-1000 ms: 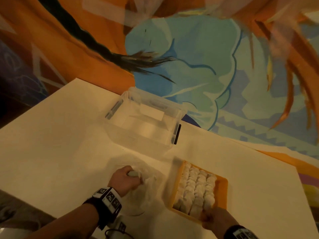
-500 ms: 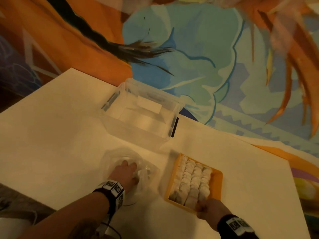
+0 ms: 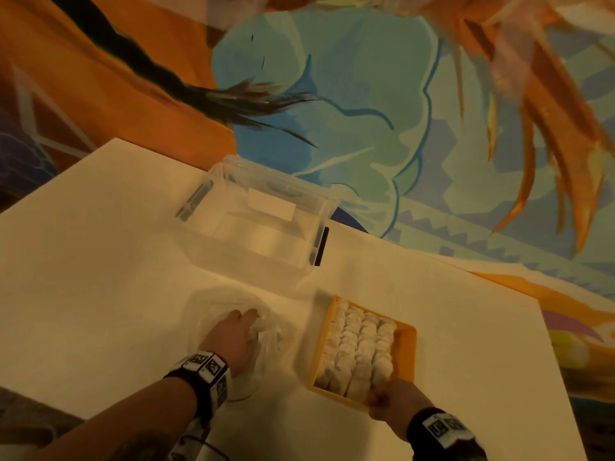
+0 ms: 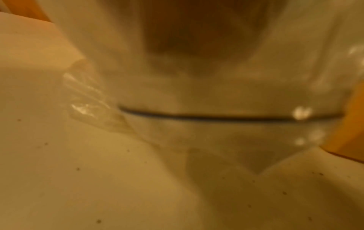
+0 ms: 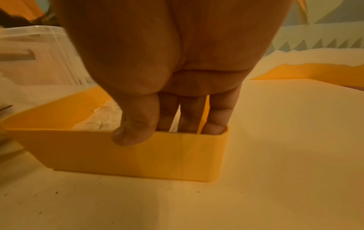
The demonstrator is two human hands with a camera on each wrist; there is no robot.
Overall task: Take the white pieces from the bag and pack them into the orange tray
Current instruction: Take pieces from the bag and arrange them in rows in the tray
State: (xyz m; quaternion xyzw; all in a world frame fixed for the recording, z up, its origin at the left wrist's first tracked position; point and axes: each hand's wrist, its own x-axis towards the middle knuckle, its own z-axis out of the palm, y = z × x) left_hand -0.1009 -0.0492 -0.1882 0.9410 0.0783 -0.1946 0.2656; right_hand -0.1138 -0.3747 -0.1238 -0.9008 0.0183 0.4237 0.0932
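The orange tray sits on the white table, packed with rows of white pieces. My right hand pinches the tray's near wall, thumb outside and fingers inside against the pieces. The clear plastic bag lies to the tray's left. My left hand is inside it, fingers reaching forward onto crumpled plastic and something white. The left wrist view shows only blurred bag film, so the fingers' hold is hidden.
A clear plastic bin with black latches stands behind the bag and tray, close to the table's far edge. The white table stretches left and right of the work area. A painted wall rises behind.
My left hand has gone from a raised fist at the bag to lying flatter and deeper inside it. The right hand has kept its hold on the tray's near wall.
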